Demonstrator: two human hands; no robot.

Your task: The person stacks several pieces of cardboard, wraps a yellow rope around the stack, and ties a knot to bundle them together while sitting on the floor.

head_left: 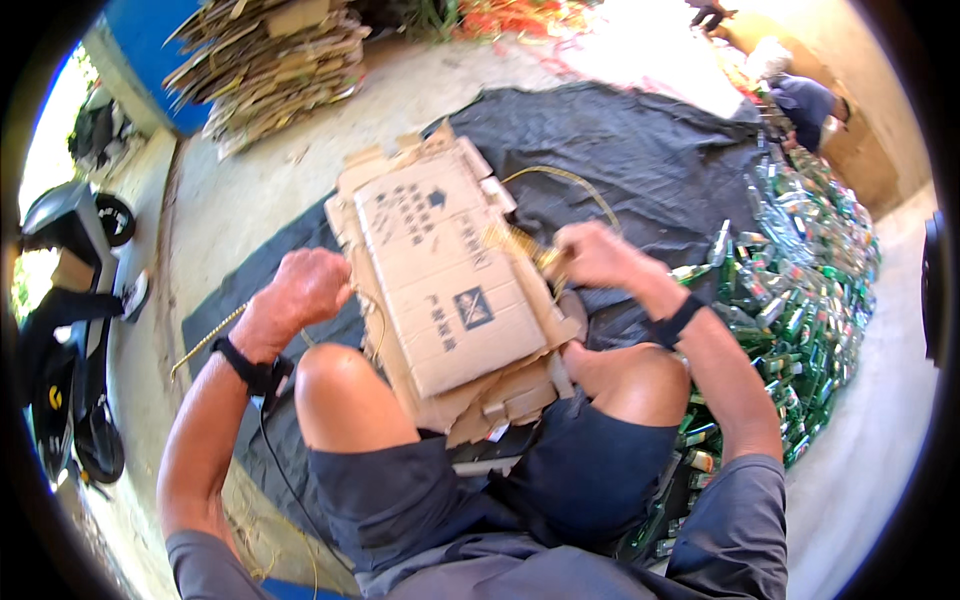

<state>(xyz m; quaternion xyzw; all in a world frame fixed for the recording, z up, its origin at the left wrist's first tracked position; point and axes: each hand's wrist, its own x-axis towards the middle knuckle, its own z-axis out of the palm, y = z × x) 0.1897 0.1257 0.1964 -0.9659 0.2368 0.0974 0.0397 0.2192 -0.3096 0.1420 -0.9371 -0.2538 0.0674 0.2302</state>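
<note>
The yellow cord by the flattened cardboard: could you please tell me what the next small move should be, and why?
I would probably draw the right hand gently outward to take up slack: it is closed on the yellow cord at the right edge of the flattened cardboard, while a loose length curves across the black sheet.

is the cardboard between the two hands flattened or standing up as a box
Flattened: the cardboard lies as a low stack on the black sheet, broad printed side up, with torn flaps spread around its edges.
</note>
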